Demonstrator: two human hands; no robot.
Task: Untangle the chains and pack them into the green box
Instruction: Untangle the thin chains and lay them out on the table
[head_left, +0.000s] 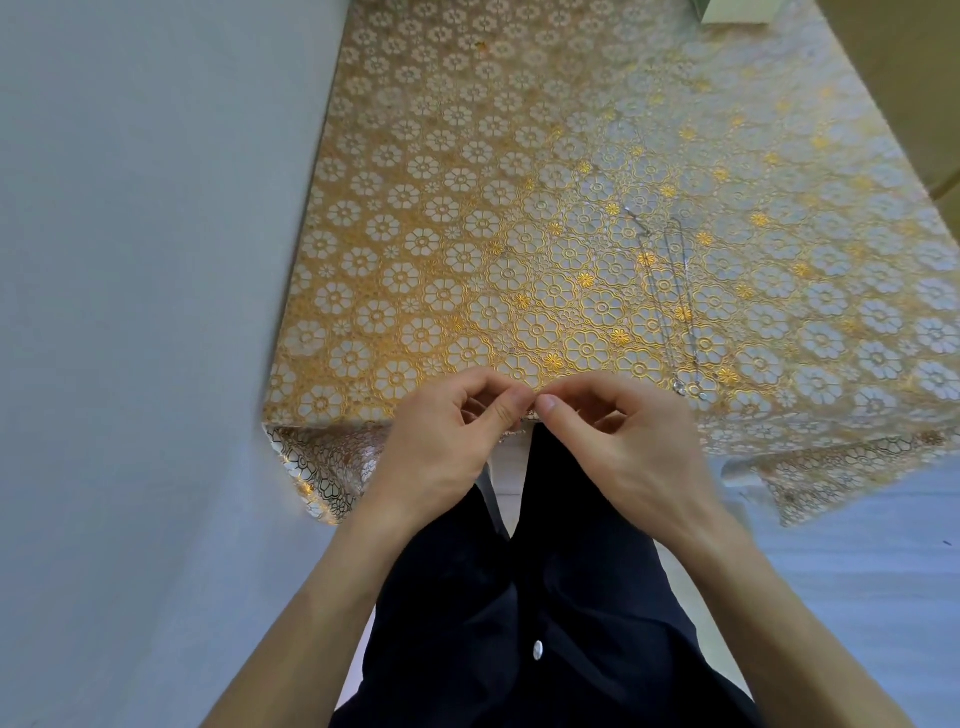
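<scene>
My left hand (452, 431) and my right hand (618, 431) meet thumb to thumb at the table's near edge. Between their fingertips they pinch a small tangle of thin silver chain (524, 415), mostly hidden by the fingers. A second thin silver chain (675, 301) lies stretched out in a long narrow loop on the tablecloth to the right, with a small pendant at its near end. A pale green box (732, 13) shows only as a corner at the top edge of the view.
The table (467, 208) wears a gold and white flower-patterned cloth that hangs over the near edge. A grey wall runs along the left side. My dark clothing fills the lower centre. Pale floor shows at the right.
</scene>
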